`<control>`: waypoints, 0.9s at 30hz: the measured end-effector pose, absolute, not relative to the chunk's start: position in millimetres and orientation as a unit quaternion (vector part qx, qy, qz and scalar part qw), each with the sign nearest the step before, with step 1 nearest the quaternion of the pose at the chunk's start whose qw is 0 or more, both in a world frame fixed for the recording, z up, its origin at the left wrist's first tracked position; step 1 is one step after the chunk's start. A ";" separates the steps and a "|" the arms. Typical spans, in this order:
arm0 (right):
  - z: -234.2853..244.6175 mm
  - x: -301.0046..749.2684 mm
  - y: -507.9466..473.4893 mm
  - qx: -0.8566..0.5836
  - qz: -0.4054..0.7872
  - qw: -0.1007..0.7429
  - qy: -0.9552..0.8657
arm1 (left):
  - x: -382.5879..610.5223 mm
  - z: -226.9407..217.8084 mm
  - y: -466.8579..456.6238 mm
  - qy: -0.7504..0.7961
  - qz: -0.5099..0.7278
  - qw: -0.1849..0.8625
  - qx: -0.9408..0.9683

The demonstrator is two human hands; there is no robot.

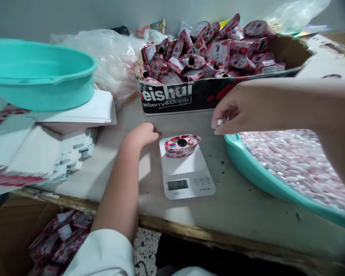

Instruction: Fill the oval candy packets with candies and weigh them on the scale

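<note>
A small oval carton (pixel 181 146) with a red berry print and a dark round hole on top stands on a white digital kitchen scale (pixel 201 168). My left hand (pixel 145 134) rests on the table just left of the scale, its fingers curled in and partly hidden behind the hand. To the right of the scale, my right hand (pixel 230 111) is raised, fingers bent round one or more small white candies (pixel 220 122). Below that hand is a turquoise basin (pixel 247 180) full of whitish-pink wrapped candies (pixel 299 165); my right forearm covers part of it.
An open black box (pixel 201 97) heaped with similar printed cartons (pixel 189 61) stands at the back. On the left, another turquoise basin (pixel 46 90) sits on stacked white card (pixel 103 111). Clear plastic bags (pixel 112 57) lie behind. Below the table edge, a brown box (pixel 11 226) holds more cartons.
</note>
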State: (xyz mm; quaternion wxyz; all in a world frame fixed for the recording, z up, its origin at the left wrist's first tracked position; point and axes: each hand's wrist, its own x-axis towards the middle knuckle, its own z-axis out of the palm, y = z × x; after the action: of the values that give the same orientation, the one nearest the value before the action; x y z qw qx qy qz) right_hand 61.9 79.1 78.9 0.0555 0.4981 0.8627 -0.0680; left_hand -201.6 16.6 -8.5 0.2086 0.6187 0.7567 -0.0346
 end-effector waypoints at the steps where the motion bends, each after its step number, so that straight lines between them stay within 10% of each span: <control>1: 81.6 54.1 77.2 0.481 -0.085 0.083 0.869 | -201.0 -8.6 17.3 0.757 -0.039 0.206 0.618; 27: 64.0 6.9 41.8 0.316 -0.212 -0.027 0.924 | -197.9 -10.0 19.3 0.759 -0.012 0.186 0.623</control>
State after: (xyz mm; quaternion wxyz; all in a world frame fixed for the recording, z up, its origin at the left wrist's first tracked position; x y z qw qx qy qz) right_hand 6.9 41.8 64.0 -0.0266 0.3161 0.9244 -0.2116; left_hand -197.9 19.3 -10.0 0.1858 0.6234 0.7594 -0.0121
